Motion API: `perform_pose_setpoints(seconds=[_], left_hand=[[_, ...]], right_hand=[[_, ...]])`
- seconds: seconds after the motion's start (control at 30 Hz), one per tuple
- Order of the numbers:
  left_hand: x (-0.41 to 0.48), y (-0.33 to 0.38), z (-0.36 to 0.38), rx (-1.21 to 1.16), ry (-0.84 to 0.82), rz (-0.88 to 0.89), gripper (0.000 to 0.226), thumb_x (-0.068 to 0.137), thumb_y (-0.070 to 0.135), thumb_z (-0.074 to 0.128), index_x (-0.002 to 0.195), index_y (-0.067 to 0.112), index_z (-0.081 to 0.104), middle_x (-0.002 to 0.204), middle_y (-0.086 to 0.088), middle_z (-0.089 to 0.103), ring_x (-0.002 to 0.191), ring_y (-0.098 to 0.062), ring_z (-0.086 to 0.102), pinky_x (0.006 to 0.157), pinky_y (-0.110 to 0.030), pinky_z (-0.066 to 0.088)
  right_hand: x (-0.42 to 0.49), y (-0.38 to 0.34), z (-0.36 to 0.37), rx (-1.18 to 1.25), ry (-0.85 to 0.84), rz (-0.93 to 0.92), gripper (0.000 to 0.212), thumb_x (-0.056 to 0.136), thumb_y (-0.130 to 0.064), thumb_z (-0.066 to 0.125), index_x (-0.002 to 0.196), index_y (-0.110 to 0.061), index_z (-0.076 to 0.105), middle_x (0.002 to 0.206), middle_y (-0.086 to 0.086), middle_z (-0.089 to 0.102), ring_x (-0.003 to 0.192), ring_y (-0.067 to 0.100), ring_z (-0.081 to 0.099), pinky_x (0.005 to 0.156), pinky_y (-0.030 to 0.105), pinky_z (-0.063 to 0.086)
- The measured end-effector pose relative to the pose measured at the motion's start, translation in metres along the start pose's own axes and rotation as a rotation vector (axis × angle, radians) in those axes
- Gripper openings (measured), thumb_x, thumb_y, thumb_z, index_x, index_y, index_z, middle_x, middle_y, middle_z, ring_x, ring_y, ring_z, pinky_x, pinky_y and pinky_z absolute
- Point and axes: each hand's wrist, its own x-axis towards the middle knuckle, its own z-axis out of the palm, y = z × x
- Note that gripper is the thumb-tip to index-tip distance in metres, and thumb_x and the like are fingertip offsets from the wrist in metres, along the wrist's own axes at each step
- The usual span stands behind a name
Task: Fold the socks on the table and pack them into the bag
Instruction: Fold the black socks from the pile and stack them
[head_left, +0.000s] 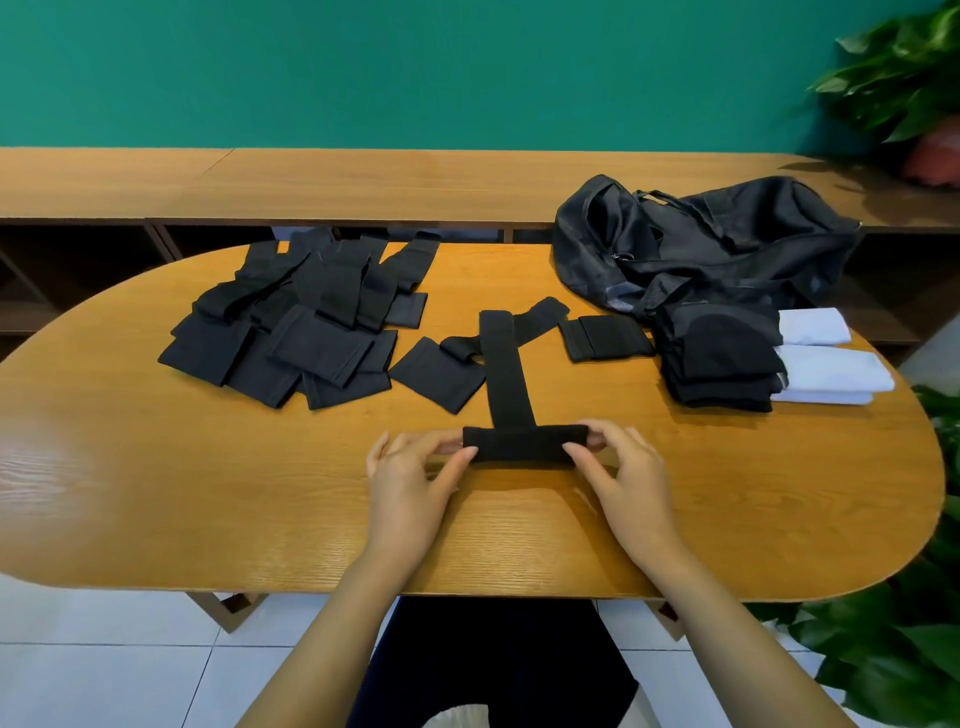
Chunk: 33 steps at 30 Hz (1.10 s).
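At worktop (208, 493) front, a sock (506, 374) is pinched at its rolled end by left hand (410, 483) and right hand (626, 473). Its length is laid straight ahead.

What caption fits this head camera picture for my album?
Left hand and right hand fold a black sock on the table.

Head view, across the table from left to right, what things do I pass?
Pile of loose black socks, sock being rolled, small folded sock, stack of folded black socks, white socks.
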Motion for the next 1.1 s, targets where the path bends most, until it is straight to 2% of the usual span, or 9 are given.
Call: perform_pose_setpoints(seconds=[0.1,0.2,0.4,0.47,0.57,0.67,0.8,0.9,1.1], left_hand=[[0.002,0.004,0.003,-0.106,0.033,-0.071,0.018,0.082,0.046,0.064,0.1,0.047,0.06,0.076,0.015,0.067,0.092,0.0,0.061,0.107,-0.052,0.035],[0.008,0.006,0.007,-0.171,0.042,-0.139,0.019,0.079,0.052,0.061,0.097,0.054,0.054,0.071,0.014,0.067,0.088,-0.003,0.063,0.105,-0.051,0.039],[0.023,0.007,0.014,-0.028,0.069,-0.222,0.024,0.089,0.038,0.065,0.112,0.031,0.064,0.071,0.015,0.065,0.083,0.002,0.059,0.102,-0.043,0.036],[0.028,0.007,0.014,0.08,0.037,-0.232,0.028,0.091,0.039,0.063,0.117,0.028,0.063,0.074,0.016,0.063,0.085,-0.002,0.057,0.098,-0.037,0.033],[0.033,0.002,0.013,0.323,0.016,-0.122,0.028,0.095,0.036,0.058,0.121,0.025,0.063,0.088,0.013,0.065,0.098,-0.012,0.054,0.097,-0.036,0.027],[0.046,-0.005,0.013,0.381,-0.044,0.04,0.027,0.1,0.026,0.051,0.124,0.02,0.063,0.12,0.005,0.064,0.116,-0.015,0.05,0.102,-0.035,0.029],[0.075,-0.013,0.022,0.498,-0.325,0.11,0.044,0.106,0.028,0.032,0.149,0.019,0.036,0.158,0.005,0.028,0.148,-0.012,0.016,0.12,-0.039,0.005],[0.09,-0.021,0.027,0.585,-0.488,0.082,0.049,0.107,0.033,0.021,0.155,0.024,0.015,0.163,0.009,0.009,0.15,-0.012,0.002,0.12,-0.047,-0.008],[0.101,-0.029,0.028,0.714,-0.479,0.022,0.052,0.106,0.04,0.018,0.156,0.026,0.013,0.163,0.01,0.007,0.149,-0.014,0.01,0.12,-0.045,0.001]], right_hand=[[0.003,-0.001,0.001,0.079,0.004,0.053,0.029,0.09,-0.032,0.064,0.118,-0.032,0.057,0.096,-0.007,0.063,0.094,0.006,0.058,0.076,0.013,0.044],[0.011,-0.003,0.003,0.08,0.013,0.074,0.033,0.091,-0.032,0.064,0.123,-0.026,0.058,0.091,-0.005,0.066,0.09,0.008,0.062,0.076,0.016,0.048],[0.034,-0.002,0.016,0.014,-0.01,0.138,0.036,0.091,-0.034,0.064,0.125,-0.025,0.057,0.086,-0.01,0.066,0.087,0.009,0.062,0.083,0.04,0.055],[0.039,0.0,0.02,-0.078,-0.042,0.145,0.039,0.092,-0.037,0.063,0.129,-0.027,0.054,0.097,-0.011,0.065,0.098,0.011,0.058,0.092,0.043,0.05],[0.04,-0.002,0.021,-0.317,-0.057,0.075,0.048,0.096,-0.041,0.055,0.14,-0.026,0.045,0.132,-0.007,0.052,0.125,0.014,0.041,0.104,0.035,0.037],[0.041,-0.012,0.024,-0.436,-0.161,-0.072,0.047,0.102,-0.042,0.04,0.147,-0.027,0.037,0.152,-0.008,0.036,0.143,0.014,0.022,0.117,0.041,0.019],[0.044,-0.019,0.037,-0.573,-0.389,-0.152,0.052,0.105,-0.046,0.022,0.154,-0.032,0.02,0.161,-0.013,0.017,0.15,0.015,-0.003,0.118,0.049,-0.007],[0.045,-0.016,0.043,-0.644,-0.463,-0.152,0.054,0.104,-0.049,0.016,0.155,-0.032,0.016,0.162,-0.013,0.014,0.15,0.017,-0.006,0.118,0.053,-0.009],[0.037,-0.003,0.036,-0.648,-0.429,-0.131,0.053,0.104,-0.05,0.017,0.154,-0.033,0.02,0.161,-0.014,0.016,0.15,0.017,-0.004,0.118,0.053,-0.008]])
